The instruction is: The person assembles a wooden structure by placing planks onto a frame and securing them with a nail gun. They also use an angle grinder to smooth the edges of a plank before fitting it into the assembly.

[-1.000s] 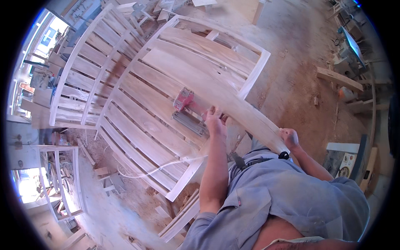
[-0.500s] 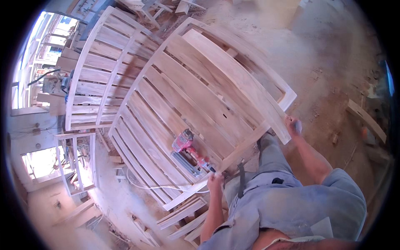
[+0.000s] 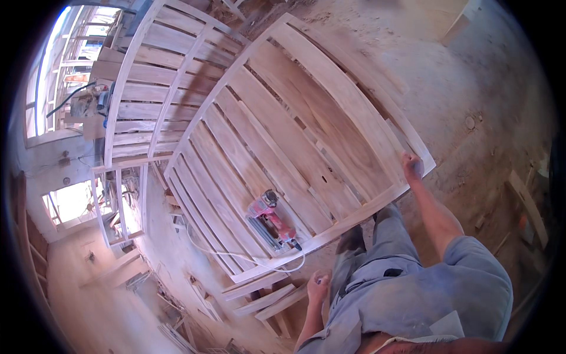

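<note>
A broad wooden slat [image 3: 345, 88] lies along the right part of a large slatted wooden frame [image 3: 377, 206], among several parallel slats. At its near right end my right hand [image 3: 413, 167] is closed on the slat's edge, by the frame's corner. My left hand [image 3: 319, 286] hangs apart from the frame, just off its near edge, with curled fingers; whatever they may hold is hidden. A red nail gun [image 3: 272, 218] with a long grey magazine rests on the slats near the front left, nearest to my left hand. Its pale air hose [image 3: 236, 255] curves over the near edge.
A second slatted frame [image 3: 171, 65] stands behind at the left. Loose wooden pieces [image 3: 265, 301] lie below the near edge. A curved board [image 3: 526, 206] is on the dusty floor at the right. A workbench with a tool [image 3: 91, 109] stands far left.
The slat, tilted and jutting past the near rail before, now lies down within the frame. My left hand has left the near rail beside the nail gun and drawn back toward me.
</note>
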A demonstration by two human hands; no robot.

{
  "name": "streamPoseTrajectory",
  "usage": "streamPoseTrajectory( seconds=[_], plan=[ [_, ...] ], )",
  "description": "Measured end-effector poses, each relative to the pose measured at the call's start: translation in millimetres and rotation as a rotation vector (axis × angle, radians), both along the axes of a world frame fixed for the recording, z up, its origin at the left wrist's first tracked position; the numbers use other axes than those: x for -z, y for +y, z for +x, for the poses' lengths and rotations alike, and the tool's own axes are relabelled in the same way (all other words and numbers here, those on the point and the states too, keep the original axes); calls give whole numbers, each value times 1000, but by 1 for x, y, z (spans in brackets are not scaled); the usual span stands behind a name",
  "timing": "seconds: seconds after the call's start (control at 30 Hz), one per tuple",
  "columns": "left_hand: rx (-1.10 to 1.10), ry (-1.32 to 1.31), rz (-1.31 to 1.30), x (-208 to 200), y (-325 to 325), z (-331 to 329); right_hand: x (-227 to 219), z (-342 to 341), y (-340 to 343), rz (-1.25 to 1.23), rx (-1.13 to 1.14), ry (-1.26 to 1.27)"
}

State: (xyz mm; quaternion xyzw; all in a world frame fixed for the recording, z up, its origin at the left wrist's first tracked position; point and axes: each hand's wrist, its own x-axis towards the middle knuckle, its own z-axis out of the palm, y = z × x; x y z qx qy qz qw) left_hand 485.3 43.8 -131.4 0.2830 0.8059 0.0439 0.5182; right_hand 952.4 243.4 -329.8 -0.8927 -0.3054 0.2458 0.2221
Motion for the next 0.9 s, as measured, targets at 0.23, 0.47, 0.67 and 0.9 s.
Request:
streamPoseTrajectory(
  seconds=[0.23,0.47,0.67,0.9],
  plan=[
    [72,11,25,1,-11,-4,10,4,12,44,5,25],
    [39,-9,17,-9,6,3,31,8,10,22,12,75],
    [34,-49,15,-4,16,6,40,10,8,93,-11,-37],
    [52,-47,-20,-10,29,15,48,12,8,91,-7,-54]
  ],
)
